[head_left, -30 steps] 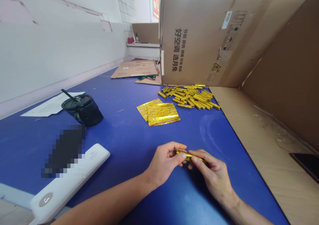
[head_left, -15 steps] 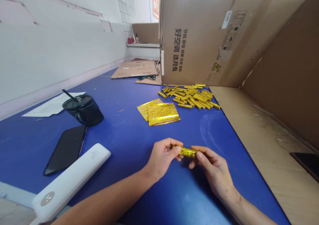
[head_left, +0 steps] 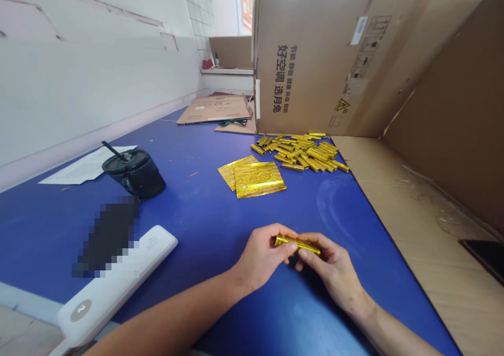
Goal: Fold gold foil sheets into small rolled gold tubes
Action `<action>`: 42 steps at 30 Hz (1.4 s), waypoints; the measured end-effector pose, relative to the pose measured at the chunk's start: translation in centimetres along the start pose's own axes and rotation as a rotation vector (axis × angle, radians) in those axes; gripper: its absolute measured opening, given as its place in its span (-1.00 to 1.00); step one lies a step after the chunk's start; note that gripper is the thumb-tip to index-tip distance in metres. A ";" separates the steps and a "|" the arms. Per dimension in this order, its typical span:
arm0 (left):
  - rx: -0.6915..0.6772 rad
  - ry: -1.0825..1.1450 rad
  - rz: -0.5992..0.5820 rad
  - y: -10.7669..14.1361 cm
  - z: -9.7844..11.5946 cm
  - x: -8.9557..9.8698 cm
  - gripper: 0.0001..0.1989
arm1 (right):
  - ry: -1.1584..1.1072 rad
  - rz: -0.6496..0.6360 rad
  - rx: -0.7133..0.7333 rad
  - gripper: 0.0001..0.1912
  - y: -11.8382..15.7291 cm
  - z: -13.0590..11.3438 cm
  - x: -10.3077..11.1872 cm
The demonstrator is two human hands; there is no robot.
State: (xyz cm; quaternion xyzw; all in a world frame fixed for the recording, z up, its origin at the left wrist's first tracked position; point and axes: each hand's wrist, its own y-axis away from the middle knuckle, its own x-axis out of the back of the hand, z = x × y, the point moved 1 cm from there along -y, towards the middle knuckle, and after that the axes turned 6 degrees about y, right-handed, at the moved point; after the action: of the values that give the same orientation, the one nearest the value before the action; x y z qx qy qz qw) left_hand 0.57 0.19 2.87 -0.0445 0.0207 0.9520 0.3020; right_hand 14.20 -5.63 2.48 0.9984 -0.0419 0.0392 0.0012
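Note:
A small roll of shiny gold foil paper is pinched between my two hands above the blue table. My left hand grips its left part with thumb and fingers. On the other side, my right hand is closed on the same roll, its thumb near the middle. The two thumbs are close together along the front of the roll. Beyond my hands lie flat gold foil sheets, overlapping on the table. Farther back is a heap of similar gold foil rolls.
A dark lidded mug with a straw stands at left, by a white paper. Nearer are a blurred-out dark object and a long white device. A large cardboard box rises behind the rolls; cardboard borders the table's right edge.
My hands have come closer together along the gold foil roll. The right hand's fingers and thumb have shifted left toward its middle, baring its right end.

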 end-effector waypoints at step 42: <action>0.056 0.246 0.175 -1.5 -0.3 1.0 -0.68 | -0.150 0.209 0.018 -0.71 -0.8 1.1 1.1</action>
State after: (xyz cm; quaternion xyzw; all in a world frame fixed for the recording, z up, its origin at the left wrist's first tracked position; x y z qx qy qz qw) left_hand 0.64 1.94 2.43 -0.1503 0.0879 0.9612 0.2141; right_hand 15.45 -4.92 1.45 0.9886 -0.1455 -0.0351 -0.0152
